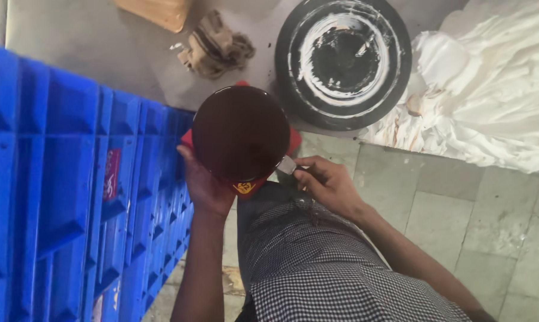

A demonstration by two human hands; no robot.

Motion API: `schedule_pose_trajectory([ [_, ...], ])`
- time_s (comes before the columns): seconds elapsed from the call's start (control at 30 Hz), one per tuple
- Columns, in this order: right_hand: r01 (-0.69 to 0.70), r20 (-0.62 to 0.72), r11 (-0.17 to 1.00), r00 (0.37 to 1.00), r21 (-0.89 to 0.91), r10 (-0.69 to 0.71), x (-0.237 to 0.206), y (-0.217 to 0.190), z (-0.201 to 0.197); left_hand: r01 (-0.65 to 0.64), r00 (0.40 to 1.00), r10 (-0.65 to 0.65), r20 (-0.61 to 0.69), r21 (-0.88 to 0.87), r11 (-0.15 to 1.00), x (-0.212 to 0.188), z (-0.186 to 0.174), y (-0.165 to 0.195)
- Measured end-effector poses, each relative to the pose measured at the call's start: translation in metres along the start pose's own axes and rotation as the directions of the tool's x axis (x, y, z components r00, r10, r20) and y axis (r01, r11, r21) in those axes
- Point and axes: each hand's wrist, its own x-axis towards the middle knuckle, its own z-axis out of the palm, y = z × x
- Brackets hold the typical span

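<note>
Head view, looking down over the person's lap.

Item 1: round dark disc, glossy brown-black, seen face-on, backed by a red piece whose corners show at its left, right and lower edges. It sits between the two hands, above the knee.

Item 2: left hand, cupped under the disc's lower left rim, fingers curled around the edge and touching it; it holds the disc up.

Item 3: right hand, fingers closed in a pinch on a small grey scrap, which is pressed against the disc's lower right rim.

Item 4: checked trousers, black and white, directly beneath the disc and both hands.

Item 5: blue plastic crates, ribbed, filling the left side, just beside the left forearm.

Item 6: black round wheel, smeared with white rings, lying flat on the floor just beyond the disc.

Item 7: white cloth, crumpled and stained, heaped to the right of the wheel and touching it.

Item 8: brown rag, bunched, on the floor beyond the disc.

Item 9: cardboard piece, at the top edge, partly out of view.

Item 10: floor, grey stone tiles at the right.
</note>
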Motion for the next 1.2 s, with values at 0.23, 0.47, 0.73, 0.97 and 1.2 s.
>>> schedule_pose_trajectory([
  [0.23, -0.190, 0.140, 0.970, 0.967, -0.150, 0.211, 0.033, -0.063, -0.011, -0.134, 0.991, 0.135, -0.021, 0.059, 0.989, 0.016, 0.001, 0.006],
  [0.47, 0.096, 0.067, 0.790, 0.995, -0.606, -0.070, -0.027, -0.123, -0.122, -0.107, 0.967, 0.112, 0.227, -0.036, 0.994, 0.057, 0.020, 0.005],
  [0.73, -0.550, -0.158, 0.835, 0.822, 0.030, 0.547, -0.096, -0.021, -0.194, 0.007, 0.994, 0.020, 0.107, -0.247, 0.969, 0.004, 0.092, -0.043],
  [0.97, -0.389, 0.296, 0.741, 0.918, 0.548, 0.263, -0.040, -0.023, -0.145, 0.016, 0.981, 0.043, 0.190, -0.302, 0.953, 0.022, 0.117, -0.040],
  [1.2, -0.234, 0.065, 0.798, 0.969, 0.555, 0.239, 0.038, -0.059, -0.159, -0.468, 0.822, 0.545, 0.168, -0.349, 0.812, 0.210, 0.120, 0.172],
])
